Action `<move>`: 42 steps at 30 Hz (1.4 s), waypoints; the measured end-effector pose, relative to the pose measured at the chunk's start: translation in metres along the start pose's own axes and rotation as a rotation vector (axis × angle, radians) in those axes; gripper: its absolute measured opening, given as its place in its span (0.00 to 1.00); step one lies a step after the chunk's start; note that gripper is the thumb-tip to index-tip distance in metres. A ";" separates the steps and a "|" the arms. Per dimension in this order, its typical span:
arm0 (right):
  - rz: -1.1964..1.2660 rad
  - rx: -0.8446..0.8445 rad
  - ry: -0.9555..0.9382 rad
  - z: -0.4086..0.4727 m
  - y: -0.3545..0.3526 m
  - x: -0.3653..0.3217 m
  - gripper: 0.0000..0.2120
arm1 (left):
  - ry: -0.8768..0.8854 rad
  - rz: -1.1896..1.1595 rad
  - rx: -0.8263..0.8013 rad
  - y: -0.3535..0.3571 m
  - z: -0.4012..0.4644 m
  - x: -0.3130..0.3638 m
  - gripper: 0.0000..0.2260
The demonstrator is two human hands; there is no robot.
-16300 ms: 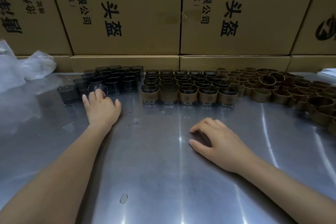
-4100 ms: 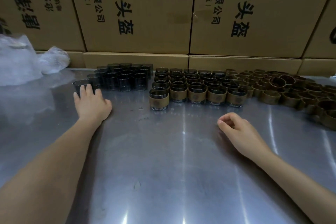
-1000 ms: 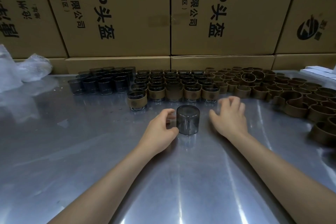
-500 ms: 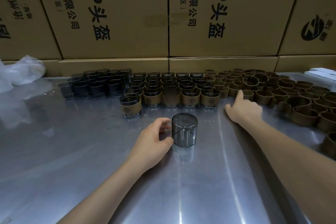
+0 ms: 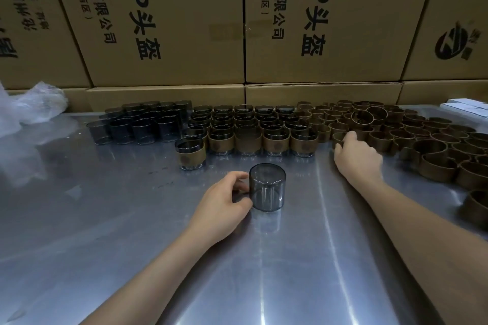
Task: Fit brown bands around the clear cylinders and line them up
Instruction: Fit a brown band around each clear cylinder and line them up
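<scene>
**One bare cylinder out front, a band being fetched**

The left hand grasps a clear cylinder that stands upside down on the worktop, thumb and fingers curled against its near-left side. It has no band yet. The right hand reaches to the near edge of the loose brown bands; its fingertips touch a band there, but whether they have closed on it I cannot tell.

Beyond the left hand stands the block of banded cylinders, several rows deep, with one banded cylinder starting a new front row just beyond the thumb. Farther left of that block waits a cluster of bare cylinders.

I judge the job around halfway: many pieces are banded and lined up, yet a good number of bare cylinders and a large spread of bands remain. The held cylinder needs its band, then a place beside the front-row one.
</scene>
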State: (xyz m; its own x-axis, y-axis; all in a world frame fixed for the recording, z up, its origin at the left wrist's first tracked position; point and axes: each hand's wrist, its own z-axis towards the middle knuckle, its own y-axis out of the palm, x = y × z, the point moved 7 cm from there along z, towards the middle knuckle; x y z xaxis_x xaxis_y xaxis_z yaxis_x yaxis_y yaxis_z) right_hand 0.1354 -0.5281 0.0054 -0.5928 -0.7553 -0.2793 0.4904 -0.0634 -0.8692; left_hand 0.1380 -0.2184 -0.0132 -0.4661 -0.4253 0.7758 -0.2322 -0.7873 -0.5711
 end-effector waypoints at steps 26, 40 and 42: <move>0.641 0.062 -0.560 -0.165 -0.077 -0.081 0.32 | 0.037 -0.159 0.071 -0.008 -0.001 0.012 0.15; 0.631 -0.288 -0.653 -0.166 -0.047 -0.091 0.24 | 0.054 -0.373 -0.186 0.014 -0.003 0.021 0.26; 0.653 -0.329 -0.638 -0.166 -0.046 -0.091 0.25 | 0.047 -0.384 -0.180 0.013 -0.003 0.019 0.27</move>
State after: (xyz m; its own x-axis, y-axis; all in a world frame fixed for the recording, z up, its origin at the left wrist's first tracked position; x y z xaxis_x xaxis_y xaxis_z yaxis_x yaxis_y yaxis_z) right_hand 0.0604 -0.3484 0.0034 0.2389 -0.7948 -0.5579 0.3394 0.6066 -0.7189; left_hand 0.1235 -0.2354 -0.0070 -0.3539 -0.0926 0.9307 -0.5396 -0.7926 -0.2841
